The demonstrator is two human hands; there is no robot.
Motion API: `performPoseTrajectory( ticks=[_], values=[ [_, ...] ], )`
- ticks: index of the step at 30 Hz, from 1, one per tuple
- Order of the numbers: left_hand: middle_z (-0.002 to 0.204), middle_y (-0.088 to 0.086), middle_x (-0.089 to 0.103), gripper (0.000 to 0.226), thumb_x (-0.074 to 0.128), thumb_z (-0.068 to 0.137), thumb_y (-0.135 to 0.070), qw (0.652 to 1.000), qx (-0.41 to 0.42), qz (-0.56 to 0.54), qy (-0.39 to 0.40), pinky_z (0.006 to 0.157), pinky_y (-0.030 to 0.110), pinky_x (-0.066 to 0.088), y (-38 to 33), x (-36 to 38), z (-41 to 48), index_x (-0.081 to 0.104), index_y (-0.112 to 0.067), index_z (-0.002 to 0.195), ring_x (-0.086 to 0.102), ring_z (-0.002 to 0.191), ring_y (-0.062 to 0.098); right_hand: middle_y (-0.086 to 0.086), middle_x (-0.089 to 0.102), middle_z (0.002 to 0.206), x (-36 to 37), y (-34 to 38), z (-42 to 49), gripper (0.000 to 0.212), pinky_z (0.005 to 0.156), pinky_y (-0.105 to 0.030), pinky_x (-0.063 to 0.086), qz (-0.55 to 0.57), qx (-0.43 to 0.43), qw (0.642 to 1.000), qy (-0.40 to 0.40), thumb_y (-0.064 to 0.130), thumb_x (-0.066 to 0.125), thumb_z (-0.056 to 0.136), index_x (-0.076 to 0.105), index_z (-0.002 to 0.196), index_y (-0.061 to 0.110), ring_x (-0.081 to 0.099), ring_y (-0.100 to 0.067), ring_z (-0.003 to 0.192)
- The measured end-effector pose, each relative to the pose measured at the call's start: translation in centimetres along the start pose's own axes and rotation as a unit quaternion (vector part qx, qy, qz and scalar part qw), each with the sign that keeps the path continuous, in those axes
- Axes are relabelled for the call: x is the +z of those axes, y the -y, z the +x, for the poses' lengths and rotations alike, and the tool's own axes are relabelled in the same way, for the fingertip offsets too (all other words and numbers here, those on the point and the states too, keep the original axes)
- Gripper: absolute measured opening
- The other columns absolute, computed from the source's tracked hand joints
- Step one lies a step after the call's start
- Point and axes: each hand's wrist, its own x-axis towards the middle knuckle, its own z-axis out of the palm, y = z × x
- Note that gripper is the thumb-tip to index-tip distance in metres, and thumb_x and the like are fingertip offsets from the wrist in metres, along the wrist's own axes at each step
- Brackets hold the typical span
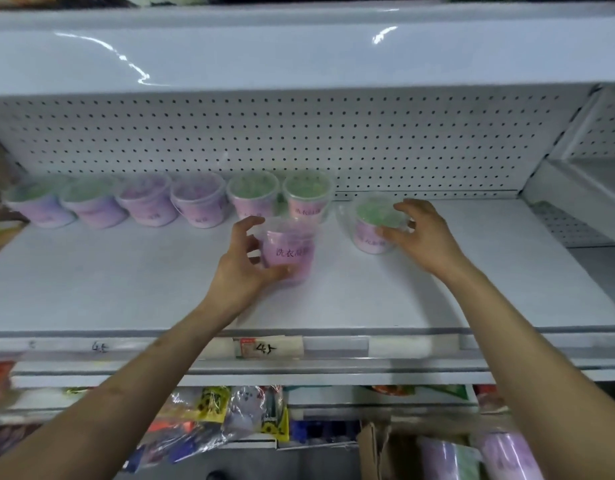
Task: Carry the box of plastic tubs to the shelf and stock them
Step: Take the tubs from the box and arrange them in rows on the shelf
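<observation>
Left grip (240, 268) clasping pink tub (293, 252), right grip (424, 237) grasping green-filled tub (371, 213), both on shelf (126, 271)

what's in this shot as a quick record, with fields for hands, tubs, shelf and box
left hand: grips the front tub, fingers curled round its side
right hand: holds the right tub near its lid
back row: six tubs upright in front of the pegboard
shelf: white, price tag on its front edge
box: cardboard, below the shelf at lower right, spare tubs inside
</observation>
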Motion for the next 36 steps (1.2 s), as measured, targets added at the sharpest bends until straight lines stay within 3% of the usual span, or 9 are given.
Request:
performPoseTrajectory(
  ticks=[3,7,13,19,25,28,30,33,36],
  values=[
    [0.119,-0.002,0.067,0.093,0.097,0.069,-0.033,1.000,0.005,0.004,-0.002,0.091,0.034,0.058,0.0,-0.3,0.2,0.037,-0.045,0.140,0.069,0.102,0.011,-0.004,0.041,0.159,0.3,0.2,1.8,0.062,0.121,-0.037,0.032,-0.036,-0.022,0.999,-0.001,0.044,0.080,0.089,0.061,0.143,0.018,0.039,-0.025,0.146],
    [0.119,-0.005,0.068,0.091,0.097,0.070,-0.033,1.000,0.004,0.006,-0.009,0.085,0.022,0.055,0.4,-1.0,0.5,0.038,-0.046,0.139,0.069,0.101,0.007,-0.004,0.061,0.126,0.6,-0.1,2.8,0.029,0.100,-0.028,0.035,-0.102,-0.118,0.987,-0.042,0.025,0.077,0.092,0.077,0.120,0.016,0.049,-0.032,0.124],
    [0.119,-0.004,0.070,0.092,0.097,0.069,-0.033,1.000,0.002,0.001,-0.020,0.088,0.028,0.057,0.6,-0.9,0.8,0.037,-0.046,0.138,0.070,0.102,0.009,-0.010,0.067,0.118,1.7,0.4,5.8,0.020,0.092,-0.031,0.039,-0.128,-0.171,0.976,-0.043,0.012,0.070,0.096,0.079,0.114,0.012,0.056,-0.033,0.111],
    [0.124,-0.007,0.070,0.091,0.097,0.069,-0.032,1.000,0.007,-0.002,-0.016,0.092,0.034,0.060,0.1,-0.3,0.6,0.038,-0.044,0.138,0.071,0.105,0.010,-0.009,0.066,0.116,2.4,0.3,8.3,0.020,0.096,-0.037,0.048,-0.126,-0.181,0.974,-0.046,0.011,0.070,0.096,0.078,0.114,0.012,0.059,-0.032,0.110],
    [0.125,-0.005,0.069,0.093,0.098,0.069,-0.031,1.000,0.018,-0.018,0.016,0.094,0.043,0.060,-1.2,1.9,0.9,0.037,-0.044,0.138,0.071,0.107,0.015,-0.005,0.062,0.130,0.9,0.7,5.1,0.028,0.106,-0.026,0.042,-0.037,-0.180,0.979,-0.084,0.011,0.072,0.095,0.074,0.122,0.013,0.060,-0.023,0.123],
    [0.125,-0.005,0.069,0.094,0.098,0.068,-0.032,0.998,0.028,-0.034,0.042,0.094,0.044,0.061,-2.6,4.2,1.7,0.038,-0.043,0.139,0.071,0.107,0.015,0.009,0.060,0.136,-0.3,2.3,0.7,0.037,0.107,-0.027,0.048,0.137,-0.145,0.979,0.034,0.033,0.076,0.095,0.070,0.131,0.026,0.060,-0.006,0.126],
    [0.123,-0.004,0.070,0.094,0.098,0.068,-0.029,0.996,0.041,-0.054,0.057,0.092,0.044,0.061,-3.5,6.4,2.4,0.039,-0.039,0.140,0.072,0.105,0.016,0.018,0.054,0.142,-0.6,2.4,-1.7,0.056,0.106,-0.027,0.049,0.166,-0.129,0.970,0.126,0.052,0.079,0.086,0.063,0.138,0.039,0.059,-0.003,0.129],
    [0.123,-0.008,0.068,0.093,0.098,0.070,-0.026,0.992,0.065,-0.071,0.082,0.089,0.041,0.063,-4.5,9.9,3.3,0.039,-0.035,0.141,0.071,0.104,0.012,0.018,0.056,0.139,-1.3,0.8,-2.8,0.063,0.106,-0.032,0.053,0.169,-0.110,0.976,0.080,0.057,0.084,0.076,0.063,0.134,0.041,0.062,-0.005,0.124],
    [0.133,-0.005,0.066,0.098,0.093,0.076,-0.035,0.986,0.099,-0.028,0.134,0.094,0.042,0.061,-4.9,12.8,4.3,0.030,-0.034,0.152,0.069,0.114,0.013,0.016,0.060,0.133,-3.2,-2.0,-3.2,0.053,0.104,-0.037,0.056,0.129,-0.095,0.987,0.020,0.041,0.088,0.079,0.069,0.129,0.034,0.065,-0.005,0.118]
  ],
)
